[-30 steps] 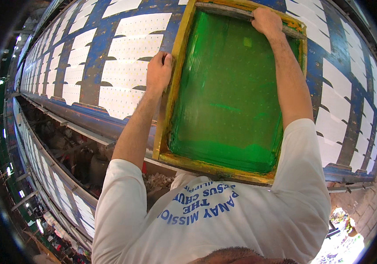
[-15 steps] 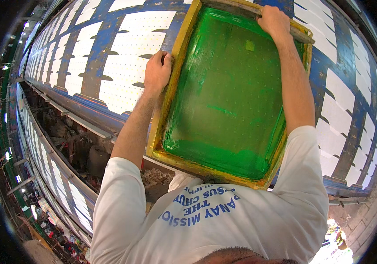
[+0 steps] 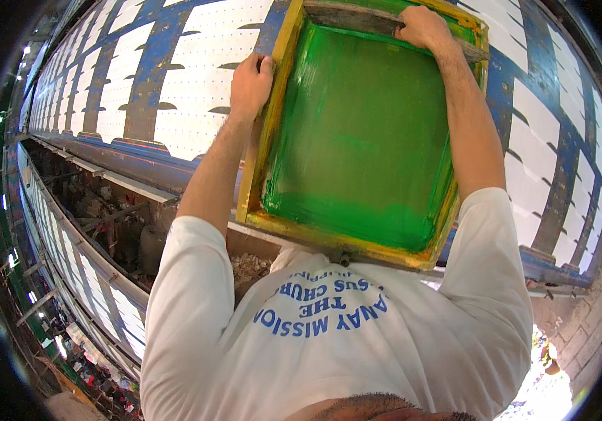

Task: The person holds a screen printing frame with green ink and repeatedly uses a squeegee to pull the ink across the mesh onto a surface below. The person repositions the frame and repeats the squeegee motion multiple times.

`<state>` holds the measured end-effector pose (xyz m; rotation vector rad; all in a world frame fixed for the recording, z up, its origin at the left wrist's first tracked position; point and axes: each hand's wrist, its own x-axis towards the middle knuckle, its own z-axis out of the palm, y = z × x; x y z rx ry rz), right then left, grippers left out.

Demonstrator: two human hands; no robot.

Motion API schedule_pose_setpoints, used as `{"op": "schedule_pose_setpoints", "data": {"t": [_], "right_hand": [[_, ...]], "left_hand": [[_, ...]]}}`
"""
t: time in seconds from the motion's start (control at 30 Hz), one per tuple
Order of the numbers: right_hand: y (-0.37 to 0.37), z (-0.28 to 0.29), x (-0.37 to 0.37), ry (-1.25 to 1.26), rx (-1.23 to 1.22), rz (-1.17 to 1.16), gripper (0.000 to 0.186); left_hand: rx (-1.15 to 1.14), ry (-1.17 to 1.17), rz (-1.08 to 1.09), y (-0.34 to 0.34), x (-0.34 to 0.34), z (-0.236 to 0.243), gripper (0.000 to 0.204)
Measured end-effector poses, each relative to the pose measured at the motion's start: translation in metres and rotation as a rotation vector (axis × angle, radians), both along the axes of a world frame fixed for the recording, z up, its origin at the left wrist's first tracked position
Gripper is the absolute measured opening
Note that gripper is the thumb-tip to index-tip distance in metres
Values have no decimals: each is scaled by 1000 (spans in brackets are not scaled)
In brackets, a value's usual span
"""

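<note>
A screen-printing frame (image 3: 438, 247) with yellow-stained wooden sides lies in front of me on the long table. Wet green ink coats its mesh (image 3: 357, 140), most thickly along the edges. My left hand (image 3: 250, 88) is closed on the frame's left side, with its fingertips partly hidden. My right hand (image 3: 424, 29) grips a wooden squeegee (image 3: 357, 17) that spans the far end of the mesh, slightly tilted down to the right. Green ink shows behind the squeegee at the far right corner. The squeegee's blade edge is hard to make out.
White sheets with faint dots and dark curved cut-outs (image 3: 206, 77) lie in rows on the blue, worn tabletop (image 3: 139, 84). A second long table with white sheets (image 3: 83, 270) runs at the left, beyond a gap holding debris (image 3: 129, 231). Brick paving (image 3: 589, 344) shows at the lower right.
The squeegee has come slightly toward me from the frame's far end, with my right hand on it. A small light green square on the mesh no longer shows. My left hand stays at the frame's side.
</note>
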<state>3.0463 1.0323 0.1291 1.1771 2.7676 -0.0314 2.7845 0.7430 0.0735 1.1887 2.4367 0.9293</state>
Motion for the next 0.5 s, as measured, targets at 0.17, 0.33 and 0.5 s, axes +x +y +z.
{"op": "schedule_pose_setpoints", "data": {"t": [0.17,0.33,0.5], "right_hand": [[-110,13,32,17,-84,-31,25],[-236,19,67,27,-120,-64,21],[-356,22,96,73,-127,-105,22]], "left_hand": [[6,36,-21,0,-2,-3,42],[7,78,-43,5,-11,-18,48],[95,172,-76,12,-18,-42,42]]}}
